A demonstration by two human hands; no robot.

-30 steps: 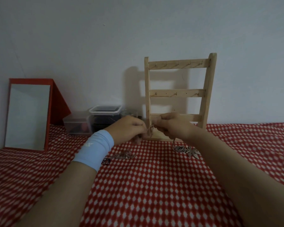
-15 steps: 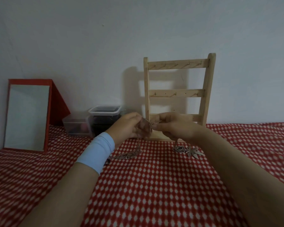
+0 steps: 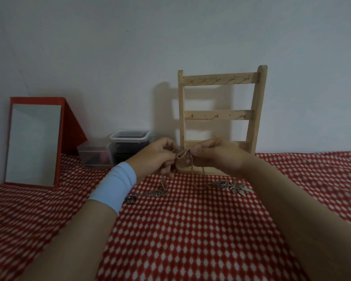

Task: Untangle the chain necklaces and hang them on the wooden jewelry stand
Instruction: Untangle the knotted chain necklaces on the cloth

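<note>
A wooden jewelry stand [image 3: 221, 118] with three hook rails stands upright against the wall; no necklace hangs on it. In front of its base, my left hand [image 3: 156, 157] and my right hand [image 3: 215, 154] pinch a looped knot of chain necklace [image 3: 183, 155] between them. Chain strands drop from the knot to the cloth. A leaf pendant [image 3: 239, 187] and a round pendant [image 3: 221, 184] lie to the right. More chain [image 3: 154, 192] with a ring pendant [image 3: 130, 199] lies to the left.
A red-and-white checked cloth [image 3: 190, 240] covers the surface. A red-framed mirror [image 3: 34, 142] leans at the far left. Two clear plastic boxes [image 3: 118, 149] sit between mirror and stand, against the wall.
Both hands rose slightly and drew apart a little, exposing the looped knot between the fingertips. More chain now hangs from it down to the cloth.
</note>
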